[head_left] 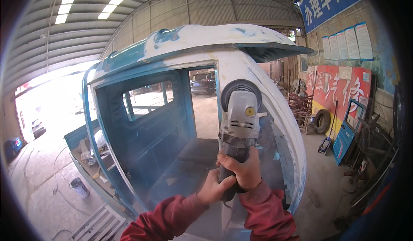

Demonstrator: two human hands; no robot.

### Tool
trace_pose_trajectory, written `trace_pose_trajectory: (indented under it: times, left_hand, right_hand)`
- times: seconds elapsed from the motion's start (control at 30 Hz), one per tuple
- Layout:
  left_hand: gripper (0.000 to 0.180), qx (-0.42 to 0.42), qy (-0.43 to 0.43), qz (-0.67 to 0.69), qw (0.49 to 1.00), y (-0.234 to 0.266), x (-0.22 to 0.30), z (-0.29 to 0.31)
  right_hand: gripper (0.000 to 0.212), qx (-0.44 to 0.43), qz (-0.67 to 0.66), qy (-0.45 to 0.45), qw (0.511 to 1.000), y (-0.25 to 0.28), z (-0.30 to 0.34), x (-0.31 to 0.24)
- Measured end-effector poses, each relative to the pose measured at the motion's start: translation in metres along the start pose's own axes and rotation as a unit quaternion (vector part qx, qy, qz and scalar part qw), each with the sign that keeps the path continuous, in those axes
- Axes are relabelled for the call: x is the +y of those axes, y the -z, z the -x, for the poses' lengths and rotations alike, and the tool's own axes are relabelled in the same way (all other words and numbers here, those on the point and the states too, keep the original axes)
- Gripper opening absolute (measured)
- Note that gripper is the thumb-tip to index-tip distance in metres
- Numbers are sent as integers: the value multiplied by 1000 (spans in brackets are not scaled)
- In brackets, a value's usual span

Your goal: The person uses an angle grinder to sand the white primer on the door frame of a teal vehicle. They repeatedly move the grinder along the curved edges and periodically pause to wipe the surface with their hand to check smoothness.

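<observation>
Both my hands are wrapped round a grey and black angle grinder with a round dark disc at its far end. My right hand grips the body nearer the disc. My left hand closes round the rear handle, closer to me. The disc is up at the white-coated door pillar of a blue vehicle cab; whether it touches cannot be made out. White filler or primer covers much of the roof edge and front pillar, with blue showing through in patches. Haze hangs about the doorway.
A dark seat lies inside the cab. A bucket and a slatted metal frame are on the floor at left. Along the right wall stand a blue door, a tyre, a floor jack and a red sign board.
</observation>
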State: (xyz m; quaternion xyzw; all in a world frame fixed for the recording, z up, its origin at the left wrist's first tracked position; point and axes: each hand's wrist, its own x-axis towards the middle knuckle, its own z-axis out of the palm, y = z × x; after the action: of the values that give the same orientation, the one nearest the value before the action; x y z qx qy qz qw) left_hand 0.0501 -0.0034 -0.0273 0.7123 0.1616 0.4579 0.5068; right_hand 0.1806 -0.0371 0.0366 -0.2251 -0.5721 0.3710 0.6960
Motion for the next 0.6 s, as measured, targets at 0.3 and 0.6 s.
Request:
trace_pose_trajectory:
  times: [0.3,0.6]
  left_hand:
    - [52,1,42,7,999,10,-3,5]
    - [47,26,60,52,997,-5,-7,10]
  right_hand:
    - [37,-13,34,-19,999,-1,-3,4]
    - [43,-10,73,-32,997,-3,-3,-7]
